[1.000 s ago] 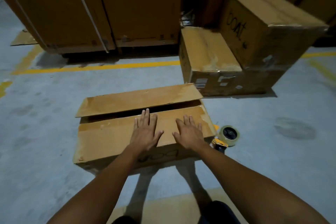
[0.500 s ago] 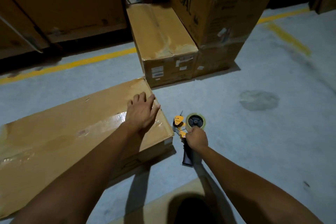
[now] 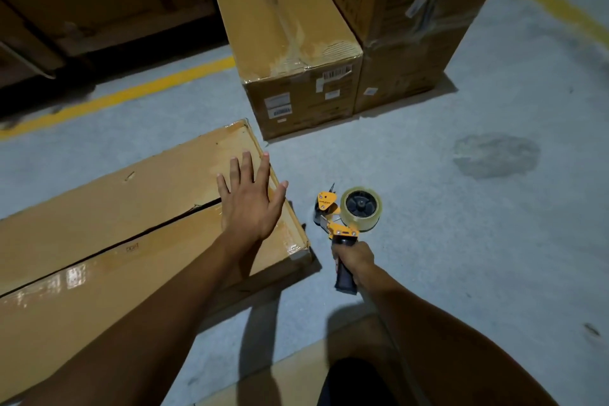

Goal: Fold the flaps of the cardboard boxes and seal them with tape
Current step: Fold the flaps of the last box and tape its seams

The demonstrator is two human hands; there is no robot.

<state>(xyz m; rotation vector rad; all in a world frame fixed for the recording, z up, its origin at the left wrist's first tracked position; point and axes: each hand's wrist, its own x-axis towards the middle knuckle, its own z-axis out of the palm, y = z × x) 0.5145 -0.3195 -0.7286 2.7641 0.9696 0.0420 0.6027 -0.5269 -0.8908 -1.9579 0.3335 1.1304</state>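
Left hand (image 3: 252, 201): flat and wide, fingers straight and spread, palm down over the end of the long cardboard box (image 3: 131, 224). Whether it presses the card or hovers just above cannot be told.
Right hand (image 3: 357, 260): wrapped round the black handle of the tape dispenser (image 3: 342, 231), well apart from the left hand and nearer the body.
Tape dispenser: orange frame with a clear tape roll (image 3: 361, 208) mounted on it. The roll is just beyond the right hand and low over the floor (image 3: 461, 241); contact with the floor cannot be told.
Long cardboard box: on the floor under the left hand and forearm, running away to that hand's left.
Flaps: both folded down, meeting at a dark seam (image 3: 131, 237) that runs to the left hand. The near flap shows a glossy sheen.
Taped box (image 3: 286, 26): closed, labels on its near face, well beyond both hands.
Tall box (image 3: 412, 10): touching the taped box, beyond the right hand.
Yellow line (image 3: 131, 92): painted on the floor beyond the left hand.
Dark stain (image 3: 494, 155): on the floor to the right of the right hand.
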